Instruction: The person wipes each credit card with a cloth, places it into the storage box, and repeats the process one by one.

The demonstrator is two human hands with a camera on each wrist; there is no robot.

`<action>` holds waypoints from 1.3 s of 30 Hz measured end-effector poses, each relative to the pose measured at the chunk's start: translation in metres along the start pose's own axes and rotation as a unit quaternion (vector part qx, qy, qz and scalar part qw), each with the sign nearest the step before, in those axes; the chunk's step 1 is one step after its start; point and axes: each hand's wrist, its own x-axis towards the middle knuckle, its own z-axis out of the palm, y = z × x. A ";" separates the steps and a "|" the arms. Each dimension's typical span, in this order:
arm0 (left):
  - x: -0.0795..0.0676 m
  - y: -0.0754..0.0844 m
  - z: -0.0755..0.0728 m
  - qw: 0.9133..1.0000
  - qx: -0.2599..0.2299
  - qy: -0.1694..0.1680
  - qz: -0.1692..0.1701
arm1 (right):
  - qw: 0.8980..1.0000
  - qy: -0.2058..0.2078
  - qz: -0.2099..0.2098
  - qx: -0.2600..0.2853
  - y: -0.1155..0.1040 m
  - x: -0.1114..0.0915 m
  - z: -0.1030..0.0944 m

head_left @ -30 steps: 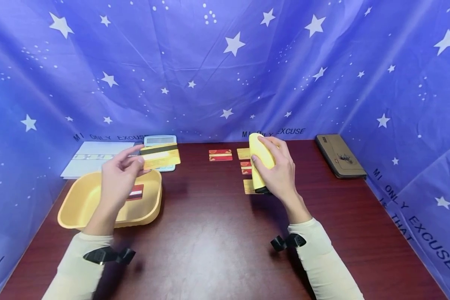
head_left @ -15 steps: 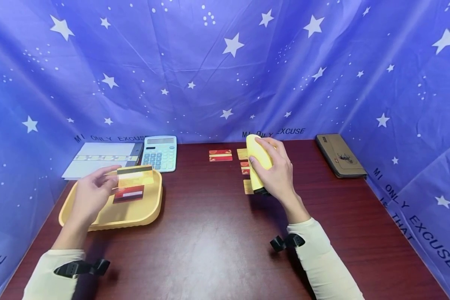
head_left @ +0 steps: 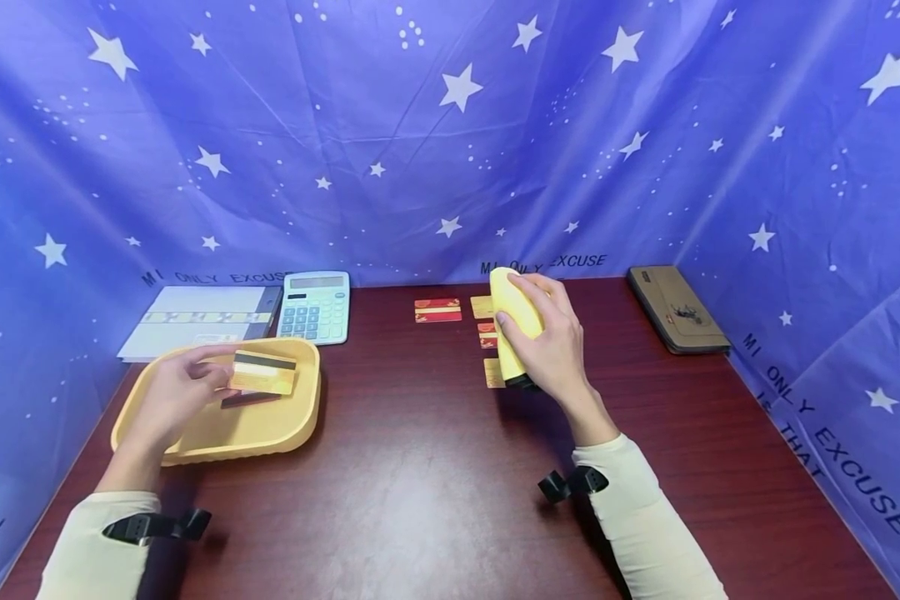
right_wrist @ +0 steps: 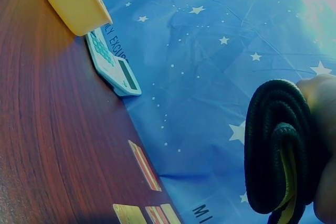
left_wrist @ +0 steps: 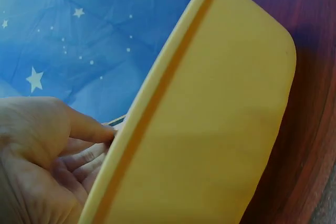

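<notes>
My left hand (head_left: pixel 171 392) is low inside the yellow plastic basin (head_left: pixel 309 400), pinching a gold bank card (head_left: pixel 270 379) whose black magnetic stripe faces me. A dark red card (head_left: pixel 242 400) lies on the basin floor, partly hidden behind the gold one. In the left wrist view the basin wall (left_wrist: pixel 210 98) hides most of the fingertips. Over the right half of the table, my right hand (head_left: pixel 558 350) grips a folded cloth (head_left: pixel 516 312), yellow outside in the head view. From the right wrist, its end shows dark folded layers (right_wrist: pixel 273 145) with some yellow inside.
Near the cloth lie a red card (head_left: pixel 438 310), another red card (head_left: pixel 487 336) and two gold cards, one nearer (head_left: pixel 494 373), one farther (head_left: pixel 482 307). A light blue calculator (head_left: pixel 315 308) and a white notebook (head_left: pixel 195 312) sit behind the basin. A brown zip wallet (head_left: pixel 678 310) lies back right.
My left hand has moved left and down from above the calculator into the basin with the gold card, uncovering the calculator. The right hand with the cloth has barely moved.
</notes>
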 end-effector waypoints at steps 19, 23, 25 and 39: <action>0.006 0.013 0.003 0.975 0.182 0.108 0.066 | 1.000 0.000 -0.008 0.007 0.002 0.002 -0.004; 0.010 0.031 0.011 0.983 0.149 0.087 0.068 | 1.000 0.002 -0.009 0.007 0.003 0.003 -0.006; 0.013 0.041 0.016 0.986 0.130 0.078 0.075 | 1.000 0.004 -0.009 0.009 0.004 0.004 -0.007; 0.061 0.101 0.080 0.991 0.040 0.007 0.131 | 1.000 0.007 0.006 0.028 0.009 0.006 -0.012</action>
